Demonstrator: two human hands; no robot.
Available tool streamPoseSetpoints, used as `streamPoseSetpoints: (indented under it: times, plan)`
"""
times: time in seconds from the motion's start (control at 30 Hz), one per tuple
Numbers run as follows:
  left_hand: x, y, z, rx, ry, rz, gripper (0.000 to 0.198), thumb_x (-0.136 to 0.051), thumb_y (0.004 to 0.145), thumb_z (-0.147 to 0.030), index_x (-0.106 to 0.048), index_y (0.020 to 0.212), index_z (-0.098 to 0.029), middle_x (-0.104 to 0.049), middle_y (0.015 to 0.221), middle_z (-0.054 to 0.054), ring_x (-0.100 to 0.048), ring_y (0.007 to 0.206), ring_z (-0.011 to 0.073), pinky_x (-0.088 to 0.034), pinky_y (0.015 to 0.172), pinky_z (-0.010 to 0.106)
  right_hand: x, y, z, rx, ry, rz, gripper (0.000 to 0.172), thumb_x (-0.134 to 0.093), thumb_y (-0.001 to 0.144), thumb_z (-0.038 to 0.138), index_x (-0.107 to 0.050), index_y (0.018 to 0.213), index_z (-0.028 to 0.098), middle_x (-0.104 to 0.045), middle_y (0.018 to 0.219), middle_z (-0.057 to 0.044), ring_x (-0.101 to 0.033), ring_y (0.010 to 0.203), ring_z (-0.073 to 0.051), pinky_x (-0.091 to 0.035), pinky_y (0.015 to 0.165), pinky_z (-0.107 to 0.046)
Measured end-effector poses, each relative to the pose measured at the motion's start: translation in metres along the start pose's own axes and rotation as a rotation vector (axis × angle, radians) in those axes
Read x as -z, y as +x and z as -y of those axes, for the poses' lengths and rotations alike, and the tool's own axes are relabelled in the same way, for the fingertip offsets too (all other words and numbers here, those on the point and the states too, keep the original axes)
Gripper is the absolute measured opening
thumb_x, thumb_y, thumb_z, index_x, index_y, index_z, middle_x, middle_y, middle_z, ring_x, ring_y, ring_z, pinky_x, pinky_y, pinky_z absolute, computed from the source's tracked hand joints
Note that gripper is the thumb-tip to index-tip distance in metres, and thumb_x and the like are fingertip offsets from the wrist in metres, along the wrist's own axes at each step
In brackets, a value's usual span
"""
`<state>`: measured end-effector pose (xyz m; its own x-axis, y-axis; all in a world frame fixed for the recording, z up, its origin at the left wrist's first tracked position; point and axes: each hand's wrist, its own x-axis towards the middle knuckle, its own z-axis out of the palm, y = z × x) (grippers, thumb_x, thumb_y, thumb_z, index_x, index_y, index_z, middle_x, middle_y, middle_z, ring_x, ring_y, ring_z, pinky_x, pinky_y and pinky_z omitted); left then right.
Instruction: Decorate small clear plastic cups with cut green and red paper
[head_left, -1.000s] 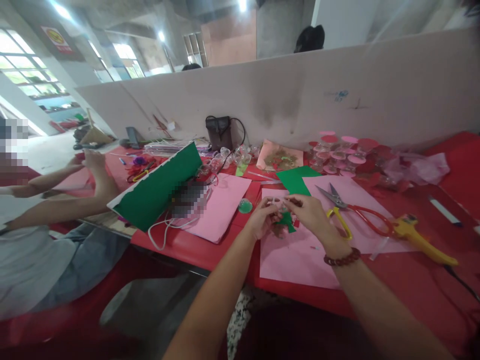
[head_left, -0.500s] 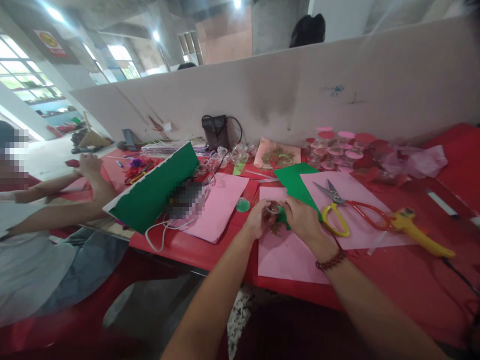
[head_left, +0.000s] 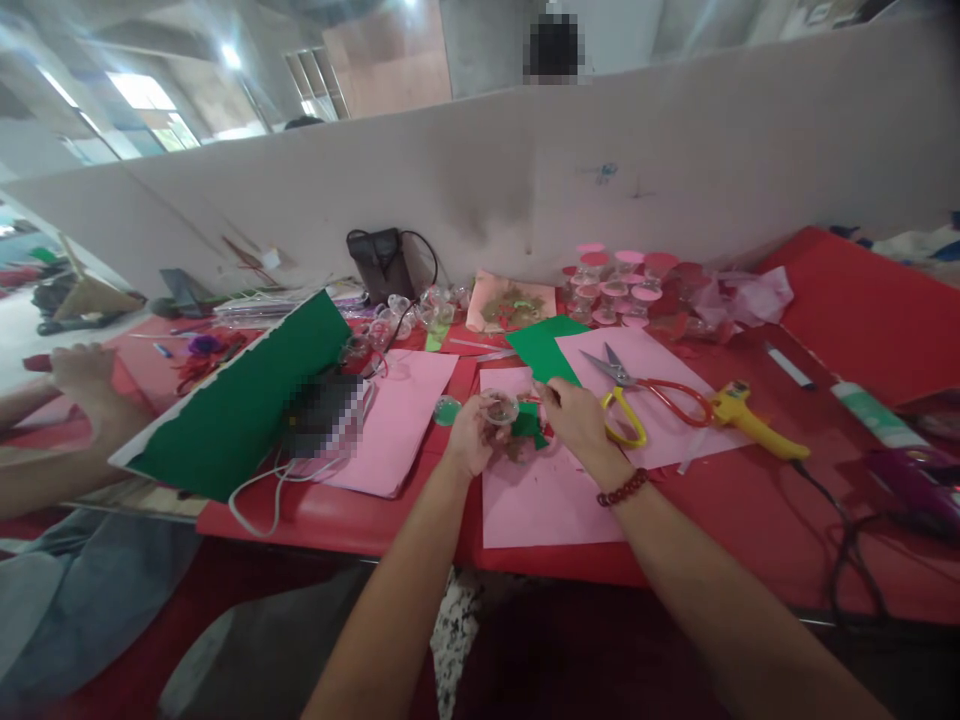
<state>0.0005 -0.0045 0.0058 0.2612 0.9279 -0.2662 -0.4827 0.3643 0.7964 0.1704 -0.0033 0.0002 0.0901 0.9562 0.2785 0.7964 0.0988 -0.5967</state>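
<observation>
My left hand (head_left: 472, 437) is closed around a small clear plastic cup (head_left: 502, 407), its round rim facing up. Just right of the cup, my right hand (head_left: 576, 417) has thumb and forefinger pinched together; whatever is between them is too small to name. Both hands are over a pink sheet (head_left: 555, 515). Below the cup, between the hands, lie green paper scraps (head_left: 528, 422) and brownish crumbs. A clear round piece with green in it (head_left: 447, 410) rests left of my left hand. Scissors (head_left: 637, 384) with red and yellow handles lie beyond my right wrist.
A yellow glue gun (head_left: 759, 425) with a black cord lies at right, near a marker (head_left: 790, 367) and a white-green tube (head_left: 879, 415). Pink-topped cups (head_left: 611, 290) stand at the back. A green board (head_left: 240, 410) leans at left, beside another person's arm (head_left: 67, 440).
My view has turned to the right. My right hand has come away from the cup, which my left hand still holds, and a gap now shows between the hands.
</observation>
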Motion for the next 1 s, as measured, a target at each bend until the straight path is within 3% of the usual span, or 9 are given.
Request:
streamPoseSetpoints:
  times: [0.07,0.2,0.4,0.7,1.0]
  plan:
    - [0.000,0.001,0.001,-0.040,0.030,-0.025,0.019,-0.058,0.064,-0.030,-0.058,0.078,-0.016,-0.057,0.064,0.001,-0.045,0.048,0.0101,-0.029,0.045,0.022,-0.003,0.000,0.000,0.056,0.216,0.004,0.020,-0.046,0.094,0.031,-0.063,0.098,0.021,-0.071,0.083,-0.004,-0.064,0.071,-0.018,-0.040,0.062,-0.026]
    - [0.000,0.003,0.004,-0.132,0.063,-0.012,0.019,-0.059,0.064,-0.027,-0.060,0.079,-0.016,-0.057,0.069,0.000,-0.046,0.054,0.0100,-0.033,0.050,0.023,-0.005,-0.006,0.006,0.136,0.480,0.049,0.029,-0.046,0.090,0.026,-0.055,0.116,0.019,-0.070,0.085,-0.003,-0.066,0.077,-0.018,-0.048,0.069,-0.028]
    - [0.001,0.004,0.008,-0.189,0.074,-0.063,0.019,-0.060,0.067,-0.026,-0.060,0.084,-0.018,-0.055,0.074,-0.002,-0.045,0.058,0.0098,-0.033,0.053,0.023,-0.007,-0.014,0.015,0.244,0.433,0.057,0.031,-0.054,0.080,0.018,-0.051,0.111,0.020,-0.070,0.090,-0.005,-0.068,0.084,-0.019,-0.051,0.078,-0.031]
    - [-0.001,0.004,0.012,-0.234,0.217,-0.063,0.021,-0.061,0.068,-0.028,-0.056,0.087,-0.020,-0.052,0.078,-0.003,-0.044,0.061,0.0095,-0.032,0.054,0.022,-0.015,-0.014,0.013,0.256,0.453,0.025,0.028,-0.054,0.079,0.016,-0.051,0.106,0.020,-0.070,0.089,-0.005,-0.067,0.080,-0.018,-0.052,0.073,-0.030]
    - [-0.001,0.005,0.015,-0.272,0.289,-0.083,0.017,-0.058,0.070,-0.027,-0.055,0.085,-0.020,-0.048,0.074,-0.004,-0.041,0.059,0.0094,-0.030,0.053,0.022,-0.018,-0.015,0.013,0.238,0.454,0.047,0.034,-0.050,0.083,0.016,-0.049,0.117,0.019,-0.066,0.082,-0.002,-0.064,0.073,-0.018,-0.049,0.067,-0.030]
